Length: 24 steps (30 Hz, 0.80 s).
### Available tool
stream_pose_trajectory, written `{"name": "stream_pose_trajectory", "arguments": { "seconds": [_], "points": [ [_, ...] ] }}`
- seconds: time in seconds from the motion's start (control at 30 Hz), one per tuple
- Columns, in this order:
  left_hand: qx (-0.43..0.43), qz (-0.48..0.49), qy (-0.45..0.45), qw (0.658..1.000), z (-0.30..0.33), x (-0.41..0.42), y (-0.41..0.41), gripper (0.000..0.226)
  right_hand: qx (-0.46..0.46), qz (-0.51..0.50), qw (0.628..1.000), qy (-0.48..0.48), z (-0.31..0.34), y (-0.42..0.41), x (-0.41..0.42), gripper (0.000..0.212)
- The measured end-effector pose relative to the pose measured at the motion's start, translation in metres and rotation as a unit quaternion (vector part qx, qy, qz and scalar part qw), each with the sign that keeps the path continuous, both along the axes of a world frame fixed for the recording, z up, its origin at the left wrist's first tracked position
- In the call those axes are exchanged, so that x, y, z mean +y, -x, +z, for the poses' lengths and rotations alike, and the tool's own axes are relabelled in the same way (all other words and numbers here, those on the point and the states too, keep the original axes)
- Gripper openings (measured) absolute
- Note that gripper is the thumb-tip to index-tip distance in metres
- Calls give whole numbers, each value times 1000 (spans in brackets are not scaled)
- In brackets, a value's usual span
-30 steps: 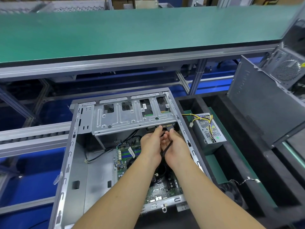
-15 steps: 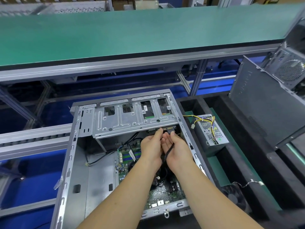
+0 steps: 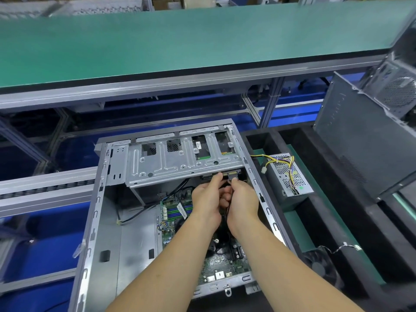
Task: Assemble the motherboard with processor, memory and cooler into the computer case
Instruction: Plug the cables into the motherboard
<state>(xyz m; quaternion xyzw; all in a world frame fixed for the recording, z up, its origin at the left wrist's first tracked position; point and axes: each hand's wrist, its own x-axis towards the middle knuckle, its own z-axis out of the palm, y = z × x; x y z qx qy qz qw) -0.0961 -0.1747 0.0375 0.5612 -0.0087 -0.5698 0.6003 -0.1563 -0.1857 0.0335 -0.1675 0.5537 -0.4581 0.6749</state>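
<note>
Since a second ago our hands have crept a touch further up toward the drive cage, and here we are: our left hand [image 3: 208,200] and our right hand [image 3: 242,202] sit pressed side by side inside the open computer case [image 3: 94,221], fingers curled. The right pinches a black connector [image 3: 233,176] just under the lower edge of the drive cage [image 3: 180,163], and a dark cable [image 3: 226,216] drops away between our palms. The left hand's fingertips reach up to the same spot beside that connector; whether they actually grip it we cannot tell. Below our wrists the motherboard [image 3: 225,262] lies flat in the case floor, its memory slots [image 3: 177,210] showing green and blue left of our left hand, the cooler largely hidden under our forearms. To the right, outside the case, a power supply [image 3: 290,176] with yellow wires lies in a black foam tray [image 3: 326,221], and a green conveyor [image 3: 180,41] runs across beyond the case.
</note>
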Motion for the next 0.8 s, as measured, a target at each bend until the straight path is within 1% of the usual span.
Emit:
{"name": "stream_pose_trajectory", "arguments": {
  "seconds": [0.1,0.2,0.33,0.5,0.6,0.73,0.8],
  "points": [
    [-1,9,-1,1000,-1,0,0,18,-22,-28,999,-2,1,1,0,15],
    [-10,9,1,1000,-2,0,0,19,13,-9,1000,8,0,1,-1,14],
    [-15,9,2,1000,-4,0,0,19,17,-6,1000,16,1,1,1,13],
    [-14,2,3,1000,-4,0,0,18,-19,-15,1000,12,3,2,1,12],
    [-16,3,6,1000,-4,0,0,18,-21,-15,1000,9,3,2,1,13],
    [-18,-1,9,1000,-5,1,0,18,-81,-26,996,9,4,2,1,11],
    [-17,-4,9,1000,-4,2,-1,18,-90,-26,996,12,3,2,1,11]
  ]
}}
